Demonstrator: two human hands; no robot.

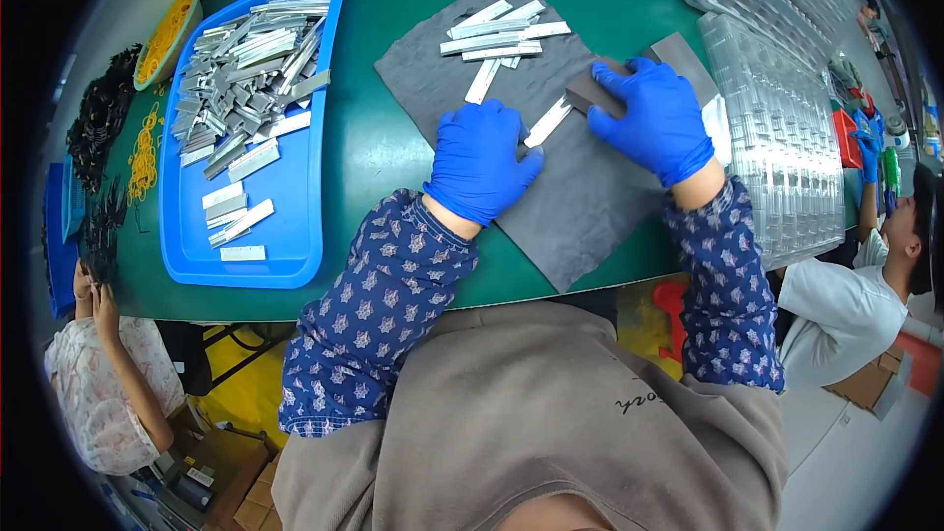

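Both my hands wear blue gloves over a dark grey cloth (565, 226) spread on the table. My left hand (477, 162) is closed, with its thumb and forefinger about the near end of a short silvery metal strip (549, 124). My right hand (657, 120) grips a dark grey block (587, 94), whose left end meets the strip's far end. The palm hides part of this block. Farther back on the cloth lies a loose pile of similar metal strips (492, 39).
A blue tray (310, 206) heaped with metal pieces stands at left, beside a bowl of yellow bands (169, 39). Another grey block (685, 67) lies behind my right hand. Stacked clear plastic trays (787, 138) line the right side. People sit at both sides.
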